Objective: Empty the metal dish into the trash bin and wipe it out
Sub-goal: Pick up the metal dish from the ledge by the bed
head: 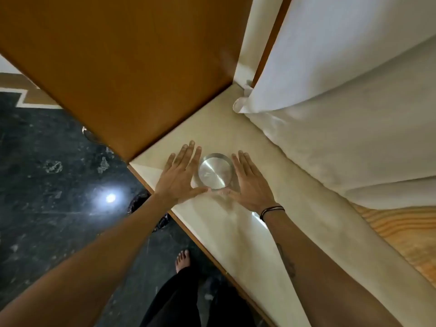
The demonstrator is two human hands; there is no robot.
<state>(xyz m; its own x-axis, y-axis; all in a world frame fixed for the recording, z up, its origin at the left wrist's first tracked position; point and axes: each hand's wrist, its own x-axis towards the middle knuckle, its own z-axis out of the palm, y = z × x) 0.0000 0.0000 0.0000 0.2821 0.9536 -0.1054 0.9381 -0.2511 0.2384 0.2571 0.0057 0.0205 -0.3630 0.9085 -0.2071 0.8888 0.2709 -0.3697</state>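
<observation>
A small round metal dish stands upright on a cream ledge, and its shiny inside looks bare. My left hand lies flat on the ledge just left of the dish, fingers spread, thumb reaching under its near rim. On the dish's right side my right hand rests flat too, its thumb pointing toward the left thumb. Neither hand grips the dish. No trash bin or wiping cloth is clearly visible.
A brown wooden panel rises behind the ledge at left. A white pillow or cushion lies along the right. Dark stone floor sits below left, with my bare foot and a dark object near the ledge edge.
</observation>
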